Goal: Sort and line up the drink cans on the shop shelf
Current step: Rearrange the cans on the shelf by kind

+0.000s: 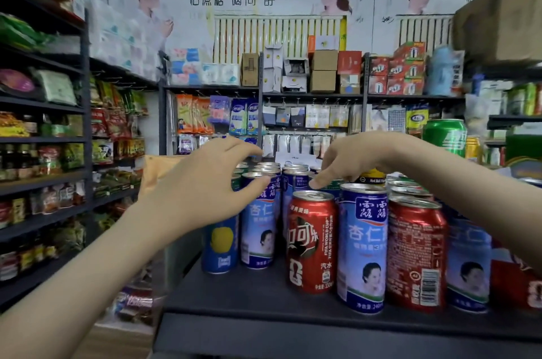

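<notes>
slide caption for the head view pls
Left hand and right hand reach over mixed red and blue drink cans on a shop shelf.

Left forearm (88,270): bare, enters from the lower left corner, rising diagonally toward centre; wrist nearly straight.
Left hand (205,182): back toward the camera, palm facing forward; fingers arched into a wide claw; forefinger (249,148) reaching furthest right, thumb (258,184) below it, tips spread with a clear gap between them.
Right forearm (469,188): bare, enters from the right edge, rising leftward; wrist bent sharply downward.
Right hand (349,159): hangs from the wrist, back uppermost; fingers drooping loosely, lowest fingertip (318,181) pointing down and left.
Both hands: apart, at similar height.
</notes>
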`<state>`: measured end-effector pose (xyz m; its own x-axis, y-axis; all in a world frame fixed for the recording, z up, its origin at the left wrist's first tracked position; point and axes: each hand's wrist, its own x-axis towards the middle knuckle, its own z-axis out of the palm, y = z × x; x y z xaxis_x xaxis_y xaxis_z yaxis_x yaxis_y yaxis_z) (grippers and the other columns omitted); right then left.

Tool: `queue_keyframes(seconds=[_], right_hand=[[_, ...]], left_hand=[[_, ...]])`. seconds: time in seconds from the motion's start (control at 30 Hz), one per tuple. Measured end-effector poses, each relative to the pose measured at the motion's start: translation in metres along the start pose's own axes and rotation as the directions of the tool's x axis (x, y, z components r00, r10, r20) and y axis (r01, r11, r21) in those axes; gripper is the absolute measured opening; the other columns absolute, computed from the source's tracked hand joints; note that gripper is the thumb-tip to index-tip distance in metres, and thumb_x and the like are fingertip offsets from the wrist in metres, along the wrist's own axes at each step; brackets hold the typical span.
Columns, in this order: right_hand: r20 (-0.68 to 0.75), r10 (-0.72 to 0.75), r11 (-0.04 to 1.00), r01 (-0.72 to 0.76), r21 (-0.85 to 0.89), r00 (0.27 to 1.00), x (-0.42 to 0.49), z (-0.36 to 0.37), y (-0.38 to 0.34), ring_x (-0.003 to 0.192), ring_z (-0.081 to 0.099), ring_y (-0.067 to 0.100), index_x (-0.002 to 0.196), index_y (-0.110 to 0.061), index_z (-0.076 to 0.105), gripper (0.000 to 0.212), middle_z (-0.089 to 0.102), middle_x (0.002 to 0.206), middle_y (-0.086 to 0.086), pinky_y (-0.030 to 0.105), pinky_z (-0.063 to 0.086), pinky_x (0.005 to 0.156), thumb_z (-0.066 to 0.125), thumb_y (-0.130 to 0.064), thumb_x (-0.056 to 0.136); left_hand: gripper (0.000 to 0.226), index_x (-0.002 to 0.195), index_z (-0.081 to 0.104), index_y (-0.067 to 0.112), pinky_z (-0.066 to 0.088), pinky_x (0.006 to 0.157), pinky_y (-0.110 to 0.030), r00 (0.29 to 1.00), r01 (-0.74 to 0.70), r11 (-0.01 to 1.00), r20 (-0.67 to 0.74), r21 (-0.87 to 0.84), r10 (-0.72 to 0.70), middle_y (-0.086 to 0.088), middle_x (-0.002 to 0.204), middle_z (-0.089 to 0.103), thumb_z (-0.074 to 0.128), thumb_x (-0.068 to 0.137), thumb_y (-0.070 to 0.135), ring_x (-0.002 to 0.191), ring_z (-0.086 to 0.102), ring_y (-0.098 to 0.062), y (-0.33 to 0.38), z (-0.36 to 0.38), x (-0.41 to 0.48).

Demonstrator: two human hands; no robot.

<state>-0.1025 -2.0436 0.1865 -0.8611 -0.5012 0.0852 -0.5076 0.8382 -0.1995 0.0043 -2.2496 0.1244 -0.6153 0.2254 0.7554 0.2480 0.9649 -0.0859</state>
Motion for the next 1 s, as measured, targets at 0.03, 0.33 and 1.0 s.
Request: queue_keyframes(seconds=[0.03, 0.33, 1.0], right_hand=[[0.018, 0.010, 1.000, -0.011, 0.007, 1.000, 0.003, 0.001, 0.000, 0.099, 0.060, 0.023, 0.127, -0.004, 0.052, 0.070, 0.056, 0.127, 0.009, 0.022, 0.049, 0.069, 0.068, -0.051, 0.078], [-0.057, 0.005, 0.989, 0.003, 0.149, 0.998, 0.005, -0.001, -0.003, 0.093, 0.064, 0.024, 0.105, 0.004, 0.063, 0.048, 0.061, 0.118, 0.015, 0.026, 0.057, 0.071, 0.076, -0.031, 0.075], [-0.472, -0.113, 0.907, 0.284, 0.309, 0.874, -0.104, -0.067, -0.075, 0.084, 0.064, 0.017, 0.104, -0.002, 0.063, 0.034, 0.067, 0.097, 0.008, 0.022, 0.049, 0.064, 0.070, -0.023, 0.078]], left_hand=[[0.070, 0.127, 0.053, 0.029, 0.032, 0.094, -0.017, 1.000, 0.004, 1.000, 0.011, 0.001, -0.004, 0.014, 0.125, 0.054, 0.027, 0.075, 0.068, 0.117, 0.046, -0.005, -0.003, 0.002, -0.002], [0.066, 0.125, 0.056, 0.025, 0.028, 0.087, -0.011, 0.999, -0.026, 1.000, 0.045, -0.013, 0.027, 0.012, 0.119, 0.057, 0.030, 0.077, 0.064, 0.109, 0.049, -0.005, -0.011, 0.012, -0.009], [0.022, 0.106, 0.065, 0.030, 0.050, 0.083, -0.025, 0.929, 0.251, 0.814, -0.105, -0.524, -0.354, 0.013, 0.096, 0.065, 0.062, 0.086, 0.036, 0.086, 0.060, -0.007, -0.005, -0.029, -0.046]])
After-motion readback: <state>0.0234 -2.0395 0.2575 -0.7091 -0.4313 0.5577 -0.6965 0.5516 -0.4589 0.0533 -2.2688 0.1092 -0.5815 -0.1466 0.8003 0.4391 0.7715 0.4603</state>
